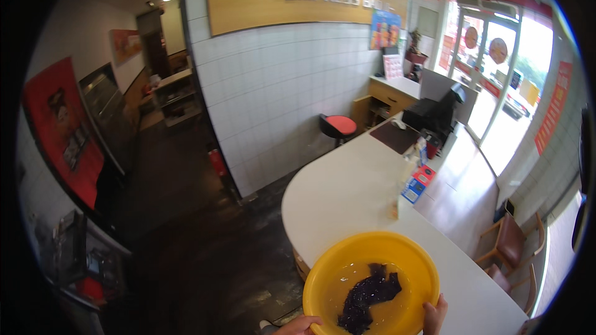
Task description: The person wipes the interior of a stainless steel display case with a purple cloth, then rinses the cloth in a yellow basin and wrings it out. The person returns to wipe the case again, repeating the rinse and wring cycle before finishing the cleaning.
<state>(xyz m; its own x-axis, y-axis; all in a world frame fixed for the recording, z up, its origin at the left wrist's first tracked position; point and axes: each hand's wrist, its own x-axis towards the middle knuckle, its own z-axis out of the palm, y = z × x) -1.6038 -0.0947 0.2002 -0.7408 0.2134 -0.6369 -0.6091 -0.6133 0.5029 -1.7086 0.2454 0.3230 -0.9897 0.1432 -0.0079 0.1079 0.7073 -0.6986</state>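
A round yellow plastic basin (368, 244) is in front of me, at the bottom of the head view. My left hand (300, 324) grips its lower left rim. On the right side, my right hand (435, 312) has hold of the wall, thumb at the rim. Some water (389, 309) stands in the basin, with a dark wet cloth (368, 295) lying crumpled in it. The basin overlaps the near part of a white countertop (335, 195); whether it rests there or is held above, I cannot tell.
Beyond the basin, payment-code stands (418, 184) and a black point-of-sale terminal (433, 111) stand on the counter. A red-seated stool (340, 125) is by the tiled wall. Brown chairs (510, 242) stand at right. Dark floor (186, 223) stretches left towards a passage. Glass doors (484, 56) are far right.
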